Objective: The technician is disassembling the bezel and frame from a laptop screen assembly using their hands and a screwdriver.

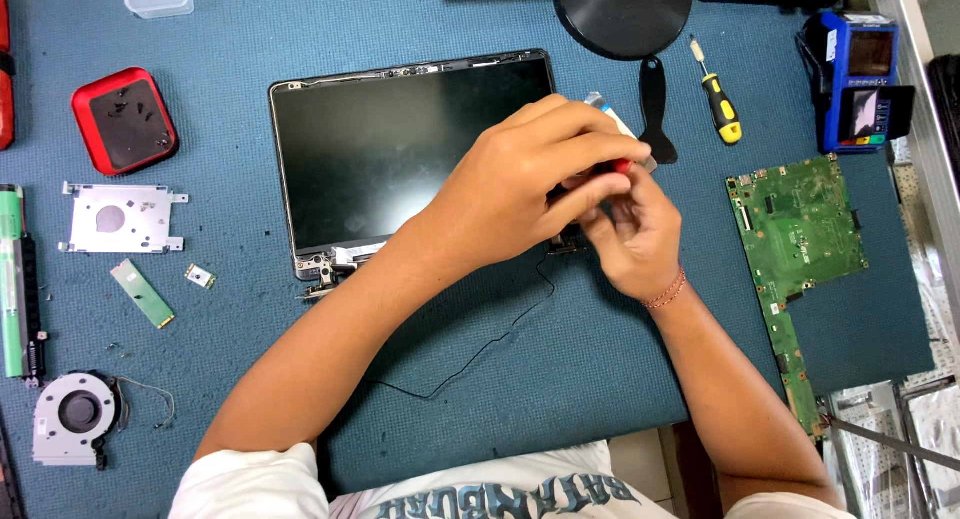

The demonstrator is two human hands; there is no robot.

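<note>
A laptop screen panel [400, 149] lies face up on the blue mat, its hinges at the near edge. Both hands meet over the panel's near right corner. My left hand [520, 184] closes its fingers around a small red-handled tool [622, 165], of which only the red tip shows. My right hand [635, 234] is just under it, fingers curled at the right hinge [562, 245]; what they pinch is hidden. A thin black wire [480, 354] trails from that corner across the mat.
A green motherboard [795, 229] lies at the right. A yellow-handled screwdriver [720, 104] and a black pry tool [655, 109] lie behind the hands. At left are a red tray [125, 119], a metal bracket [120, 217], a memory stick [142, 292] and a fan [75, 416].
</note>
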